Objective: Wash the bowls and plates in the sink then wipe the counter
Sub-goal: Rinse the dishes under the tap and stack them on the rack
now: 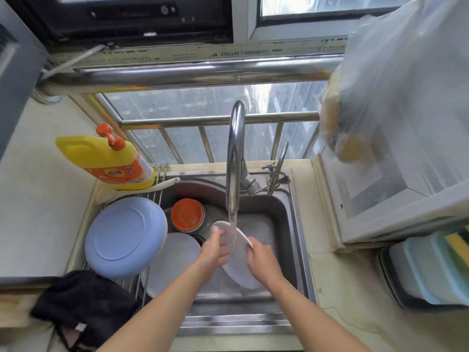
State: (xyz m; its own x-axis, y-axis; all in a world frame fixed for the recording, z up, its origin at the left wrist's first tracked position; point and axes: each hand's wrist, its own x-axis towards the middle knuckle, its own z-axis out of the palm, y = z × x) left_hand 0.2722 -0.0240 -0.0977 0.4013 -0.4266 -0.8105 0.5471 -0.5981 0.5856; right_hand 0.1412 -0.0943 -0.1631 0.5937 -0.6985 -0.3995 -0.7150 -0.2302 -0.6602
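Observation:
A white plate (238, 260) is held tilted on edge over the steel sink (284, 199), under water running from the tall tap (235, 153). My left hand (215, 250) lies flat against the plate's left face. My right hand (261, 260) grips its right rim. Stacked orange bowls (187, 215) sit at the back left of the sink. Another white plate (172, 265) leans at the sink's left. A blue plate (125, 237) rests upside down on the wire rack.
A yellow detergent bottle (114, 161) stands left of the sink. A black cloth (86, 306) lies on the counter's front left corner. A white appliance (396, 189) and stacked containers with a sponge (431, 270) fill the right counter. A plastic bag (393, 85) hangs above.

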